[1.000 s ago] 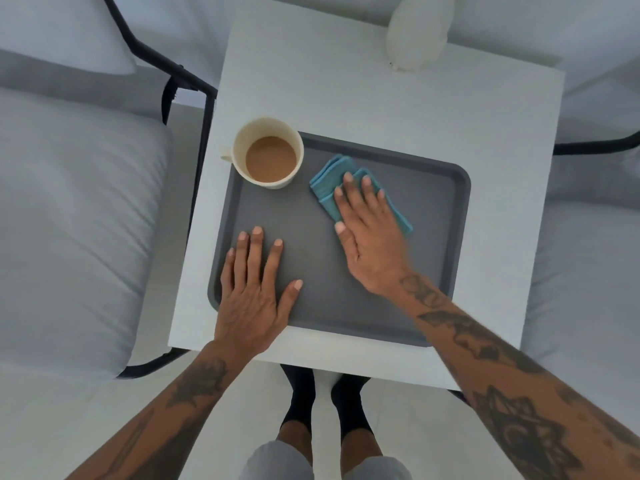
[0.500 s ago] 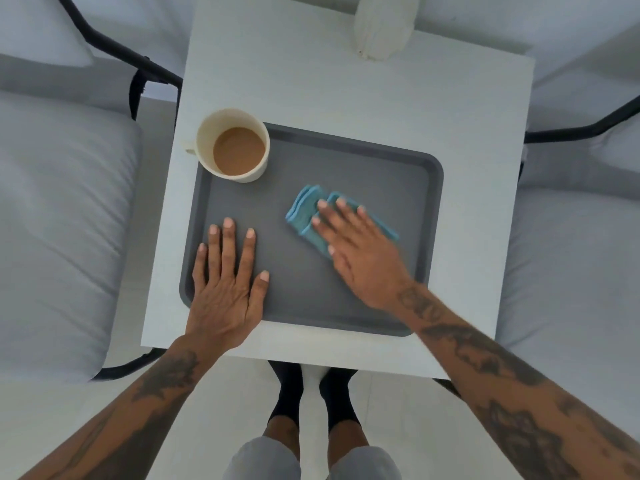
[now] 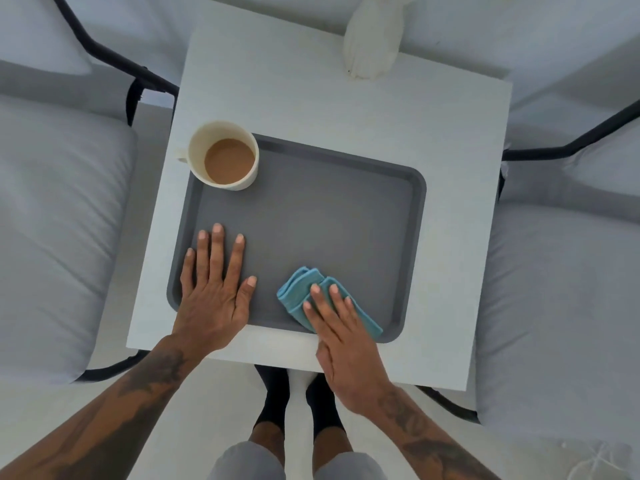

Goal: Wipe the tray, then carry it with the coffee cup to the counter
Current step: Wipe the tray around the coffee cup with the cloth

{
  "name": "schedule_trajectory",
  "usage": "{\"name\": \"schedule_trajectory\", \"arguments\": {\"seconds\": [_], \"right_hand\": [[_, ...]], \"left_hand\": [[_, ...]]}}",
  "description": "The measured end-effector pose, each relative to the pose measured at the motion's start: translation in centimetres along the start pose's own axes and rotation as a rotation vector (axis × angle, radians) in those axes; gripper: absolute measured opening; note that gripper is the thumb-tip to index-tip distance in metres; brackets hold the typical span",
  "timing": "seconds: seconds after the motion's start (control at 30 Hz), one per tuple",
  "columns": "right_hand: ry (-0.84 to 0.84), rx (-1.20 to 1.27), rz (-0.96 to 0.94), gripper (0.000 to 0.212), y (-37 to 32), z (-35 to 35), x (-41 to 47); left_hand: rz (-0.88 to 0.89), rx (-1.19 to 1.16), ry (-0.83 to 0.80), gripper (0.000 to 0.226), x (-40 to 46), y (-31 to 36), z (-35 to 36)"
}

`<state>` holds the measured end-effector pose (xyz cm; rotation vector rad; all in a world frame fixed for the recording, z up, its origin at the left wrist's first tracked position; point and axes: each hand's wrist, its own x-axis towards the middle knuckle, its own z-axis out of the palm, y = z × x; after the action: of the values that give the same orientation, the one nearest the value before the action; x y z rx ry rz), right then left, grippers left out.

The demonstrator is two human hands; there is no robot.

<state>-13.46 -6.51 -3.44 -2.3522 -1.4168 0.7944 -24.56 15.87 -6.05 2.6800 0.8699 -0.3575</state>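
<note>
My left hand (image 3: 213, 299) lies flat, fingers spread, on the gray tray (image 3: 346, 209), long axis three-to-nine. My right hand (image 3: 341, 336) presses the blue cloth (image 3: 301, 289) at five o'clock; coffee cup (image 3: 224, 155) at eleven. No writing shows.

I count 1 grey tray (image 3: 346, 220) on 1 white bench (image 3: 346, 109). There is 1 cup (image 3: 224, 154) of coffee, 1 folded blue cloth (image 3: 298, 292) and 1 white ornament (image 3: 372, 39). I see 2 hands: the left hand (image 3: 214, 292) and the right hand (image 3: 343, 344). I count 2 grey cushioned seats, 1 on the left (image 3: 62, 237) and 1 on the right (image 3: 561, 299).
</note>
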Motion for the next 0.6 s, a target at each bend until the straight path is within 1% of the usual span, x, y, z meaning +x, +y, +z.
{"name": "schedule_trajectory", "arguments": {"seconds": [0.07, 0.1, 0.2, 0.27, 0.37, 0.47, 0.53, 0.6], "right_hand": [[0.007, -0.013, -0.037, 0.054, 1.7, -1.0, 0.8], [0.050, -0.028, -0.026, 0.054, 2.9, -1.6, 1.8], [0.242, -0.044, 0.163, 0.053, 7.4, -4.5, 6.5], [0.296, -0.080, 0.224, 0.053, 9.7, -6.6, 10.0], [0.317, -0.152, 0.193, 0.055, 10.8, -8.3, 13.6], [0.345, -0.138, 0.229, 0.051, 9.9, -8.2, 13.3], [0.314, -0.091, 0.246, 0.052, 8.7, -7.5, 12.0], [0.262, -0.103, 0.222, 0.056, 7.2, -6.3, 11.3]], "left_hand": [[0.009, 0.007, 0.000, 0.068, 0.0, 0.0, 0.0], [0.013, 0.014, -0.003, 0.069, 0.0, 0.0, 0.0], [0.013, 0.027, -0.010, 0.069, 0.0, -0.1, -0.1], [0.011, 0.034, -0.012, 0.069, 0.0, 0.0, 0.0], [0.009, 0.040, -0.011, 0.070, 0.1, 0.1, -0.1], [0.005, 0.035, -0.009, 0.070, 0.1, 0.0, -0.1], [0.005, 0.032, -0.005, 0.070, 0.0, 0.1, -0.1], [0.005, 0.033, 0.003, 0.069, 0.0, 0.1, -0.1]]}}
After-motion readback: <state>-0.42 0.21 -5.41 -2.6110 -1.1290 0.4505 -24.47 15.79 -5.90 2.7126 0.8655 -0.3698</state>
